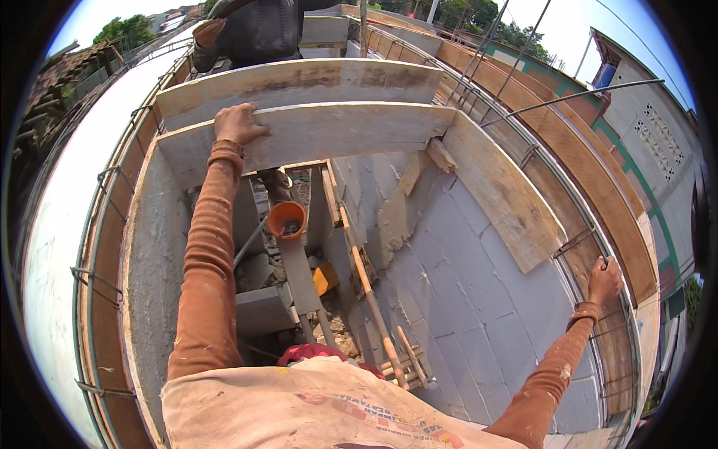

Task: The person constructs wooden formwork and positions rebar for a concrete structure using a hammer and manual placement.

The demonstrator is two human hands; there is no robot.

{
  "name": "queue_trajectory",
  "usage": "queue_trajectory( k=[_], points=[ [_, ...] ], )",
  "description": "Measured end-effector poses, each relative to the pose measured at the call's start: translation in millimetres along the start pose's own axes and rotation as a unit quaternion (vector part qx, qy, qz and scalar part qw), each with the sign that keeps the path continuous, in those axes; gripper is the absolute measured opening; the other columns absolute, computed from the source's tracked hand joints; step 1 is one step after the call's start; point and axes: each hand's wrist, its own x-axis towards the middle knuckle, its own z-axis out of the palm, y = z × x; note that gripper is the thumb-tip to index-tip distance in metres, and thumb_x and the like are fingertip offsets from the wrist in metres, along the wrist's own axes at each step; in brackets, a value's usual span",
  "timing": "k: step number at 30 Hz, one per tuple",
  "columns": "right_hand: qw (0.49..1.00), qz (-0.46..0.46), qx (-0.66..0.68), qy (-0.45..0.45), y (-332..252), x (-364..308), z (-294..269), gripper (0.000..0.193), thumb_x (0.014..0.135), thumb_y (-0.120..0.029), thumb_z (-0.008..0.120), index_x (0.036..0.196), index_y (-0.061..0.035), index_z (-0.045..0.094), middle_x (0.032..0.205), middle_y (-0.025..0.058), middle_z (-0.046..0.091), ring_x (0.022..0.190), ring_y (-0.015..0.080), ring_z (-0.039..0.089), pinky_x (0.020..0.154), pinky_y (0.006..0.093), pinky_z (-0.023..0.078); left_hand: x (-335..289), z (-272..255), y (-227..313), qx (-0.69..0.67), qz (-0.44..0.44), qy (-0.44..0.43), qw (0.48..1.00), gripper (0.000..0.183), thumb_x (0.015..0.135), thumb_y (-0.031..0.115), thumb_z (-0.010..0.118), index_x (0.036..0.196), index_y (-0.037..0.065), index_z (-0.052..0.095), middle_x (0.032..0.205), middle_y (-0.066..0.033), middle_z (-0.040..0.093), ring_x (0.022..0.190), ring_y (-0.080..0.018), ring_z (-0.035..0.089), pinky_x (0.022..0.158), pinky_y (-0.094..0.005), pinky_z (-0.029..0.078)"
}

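My left hand is closed over the top edge of a grey-faced wooden formwork board, which spans the gap in front of me. Far out to the right, my right hand grips the steel rebar running along the top of the wall. Between my arms a second board slopes down from the corner where it meets the first. A short wood block sits under that corner. Behind the held board stands another board, roughly parallel to it.
Far below are an orange bucket, a yellow container and rubble. A long bamboo pole leans beside the grey block wall. Another person stands beyond the boards. Rebar rods stick out at upper right.
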Motion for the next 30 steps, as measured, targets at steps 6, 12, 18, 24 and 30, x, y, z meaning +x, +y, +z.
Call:
queue_trajectory(
  k=[6,12,18,24,30],
  points=[
    [1.000,-0.005,0.012,0.021,-0.8,-0.6,-3.5,0.019,0.087,-0.033,0.061,0.092,-0.0142,0.063,0.089,0.0026,0.067,0.090,0.0255,0.064,0.077,0.0468,0.047,1.5,1.1,0.8,-0.005,-0.002,-0.002,1.000,0.069,0.055,0.050,0.084,0.114,0.017,0.072,0.102,-0.0122,0.073,0.096,-0.0304,0.069,0.089,-0.0402,0.052],
    [1.000,0.001,-0.003,0.004,-1.8,-0.3,-5.8,0.020,0.087,-0.033,0.062,0.094,-0.0146,0.064,0.090,0.0028,0.067,0.091,0.0250,0.065,0.078,0.0473,0.047,1.6,3.1,-1.8,-0.018,0.006,-0.003,1.000,0.067,0.055,0.049,0.084,0.112,0.017,0.072,0.101,-0.0122,0.073,0.097,-0.0312,0.068,0.089,-0.0412,0.050],
    [1.000,-0.001,-0.007,0.019,-2.0,-0.1,-6.3,0.021,0.087,-0.034,0.062,0.094,-0.0148,0.064,0.091,0.0027,0.068,0.091,0.0251,0.065,0.078,0.0473,0.047,0.8,0.3,0.7,-0.012,-0.001,-0.016,1.000,0.066,0.057,0.048,0.085,0.114,0.017,0.073,0.104,-0.0109,0.073,0.096,-0.0284,0.070,0.090,-0.0387,0.052],
    [1.000,-0.004,-0.005,0.024,-3.9,-0.7,-7.0,0.020,0.087,-0.034,0.061,0.093,-0.0149,0.063,0.089,0.0027,0.067,0.090,0.0248,0.065,0.077,0.0469,0.047,-1.7,-2.2,2.6,0.003,0.005,0.006,1.000,0.067,0.055,0.048,0.085,0.113,0.017,0.073,0.101,-0.0118,0.073,0.094,-0.0286,0.070,0.089,-0.0391,0.053],
    [1.000,-0.002,-0.006,0.021,-3.0,-0.4,-5.9,0.019,0.086,-0.033,0.062,0.092,-0.0148,0.063,0.089,0.0026,0.067,0.090,0.0252,0.064,0.076,0.0474,0.047,-0.5,-1.3,2.4,0.012,0.007,0.010,1.000,0.068,0.054,0.050,0.086,0.111,0.016,0.073,0.100,-0.0117,0.073,0.093,-0.0286,0.070,0.089,-0.0390,0.053]
  ],
)
